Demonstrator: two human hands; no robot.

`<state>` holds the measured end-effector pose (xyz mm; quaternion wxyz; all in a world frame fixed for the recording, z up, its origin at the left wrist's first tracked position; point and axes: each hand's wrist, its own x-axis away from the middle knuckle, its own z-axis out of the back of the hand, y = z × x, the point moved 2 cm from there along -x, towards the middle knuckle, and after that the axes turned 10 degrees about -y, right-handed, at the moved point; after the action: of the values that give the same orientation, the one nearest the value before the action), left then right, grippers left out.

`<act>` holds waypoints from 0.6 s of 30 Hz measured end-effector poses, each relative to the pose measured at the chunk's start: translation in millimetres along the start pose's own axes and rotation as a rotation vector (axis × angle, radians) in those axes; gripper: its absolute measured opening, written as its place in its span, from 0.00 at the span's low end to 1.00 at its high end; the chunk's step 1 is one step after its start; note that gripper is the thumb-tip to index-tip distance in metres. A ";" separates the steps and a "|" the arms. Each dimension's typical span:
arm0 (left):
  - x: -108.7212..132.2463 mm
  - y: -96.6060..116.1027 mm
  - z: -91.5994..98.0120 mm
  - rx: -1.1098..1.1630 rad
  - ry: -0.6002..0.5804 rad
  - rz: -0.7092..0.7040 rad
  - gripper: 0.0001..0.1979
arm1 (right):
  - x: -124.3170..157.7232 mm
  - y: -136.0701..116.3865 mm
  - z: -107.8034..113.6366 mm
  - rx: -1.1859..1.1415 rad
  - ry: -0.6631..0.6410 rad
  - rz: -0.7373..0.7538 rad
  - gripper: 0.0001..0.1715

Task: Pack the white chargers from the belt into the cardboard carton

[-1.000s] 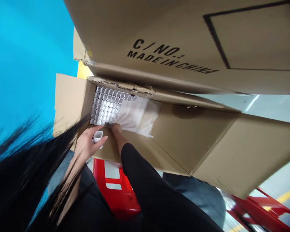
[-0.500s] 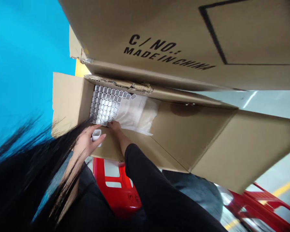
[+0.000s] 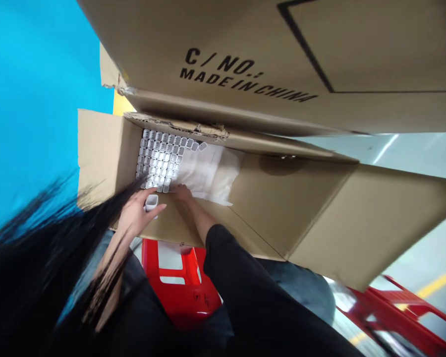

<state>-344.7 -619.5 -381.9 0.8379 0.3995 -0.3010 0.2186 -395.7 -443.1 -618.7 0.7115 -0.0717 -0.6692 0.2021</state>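
The left hand (image 3: 134,212) pinches a cup (image 3: 152,200) at six o'clock from packed cups (image 3: 161,159), likely steadying it; the right hand (image 3: 182,192): can't tell.

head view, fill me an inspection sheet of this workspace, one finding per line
Surface: open carton with a white sheet lying inside.
Job's things: small white containers standing in rows at the carton's left end in view.
Clutter: one skewed container at the end of the far row.
Grips: left hand holds a white container, its opening showing; right hand is at the near end of the rows, whether holding anything cannot be told.
Cables: nothing seen.
Surroundings: printed cardboard panel beyond the carton, red plastic frame below it, blue surface at left.
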 end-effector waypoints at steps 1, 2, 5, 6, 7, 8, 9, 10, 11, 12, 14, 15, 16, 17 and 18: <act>-0.2 -0.1 -1.6 -0.028 0.005 -0.009 0.27 | 9.4 -7.2 6.3 -0.074 0.001 0.080 0.20; -0.2 0.0 -3.0 -0.064 0.011 -0.018 0.28 | 21.2 -15.9 11.5 -0.197 -0.018 0.191 0.20; 1.0 2.5 -6.7 -0.173 0.009 -0.065 0.31 | 66.9 -44.7 17.4 -0.709 -0.150 0.551 0.23; 1.6 4.0 -7.9 -0.196 0.001 -0.089 0.31 | 82.4 -52.7 15.8 -0.846 -0.194 0.621 0.25; 2.1 5.7 -9.3 -0.211 -0.012 -0.114 0.31 | 96.0 -58.8 12.6 -0.934 -0.229 0.651 0.27; 2.5 7.1 -10.6 -0.216 -0.030 -0.129 0.32 | 106.5 -62.3 8.7 -0.999 -0.253 0.655 0.27; 2.7 8.0 -12.0 -0.215 -0.053 -0.133 0.32 | 113.1 -62.9 4.8 -1.051 -0.276 0.646 0.28; 2.7 8.3 -13.4 -0.206 -0.076 -0.123 0.33 | 115.2 -60.2 1.5 -1.094 -0.304 0.630 0.28; 2.5 7.9 -14.5 -0.191 -0.093 -0.105 0.33 | 112.8 -54.1 -0.4 -1.123 -0.324 0.606 0.29; 2.2 6.9 -15.3 -0.170 -0.092 -0.079 0.34 | 105.8 -44.5 -0.5 -1.136 -0.318 0.567 0.30; 1.2 3.6 -16.1 -0.120 -0.049 -0.032 0.34 | 81.1 -17.4 4.5 -1.094 -0.185 0.423 0.30; 0.6 1.8 -16.5 -0.092 -0.021 -0.022 0.33 | 65.6 -2.0 8.5 -1.023 -0.076 0.313 0.29; 0.0 0.1 -17.1 -0.064 0.001 -0.020 0.34 | 49.5 12.7 12.5 -0.925 0.033 0.189 0.28; -0.7 -1.3 -17.8 -0.036 0.011 -0.024 0.34 | 33.8 25.0 15.8 -0.818 0.121 0.072 0.27; -1.3 -2.4 -18.6 -0.011 0.009 -0.031 0.34 | 19.1 34.2 17.6 -0.718 0.181 -0.023 0.26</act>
<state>-338.1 -606.1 -393.4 0.8446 0.3985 -0.2924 0.2059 -419.1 -407.8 -612.2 0.6996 -0.3268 -0.6325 -0.0609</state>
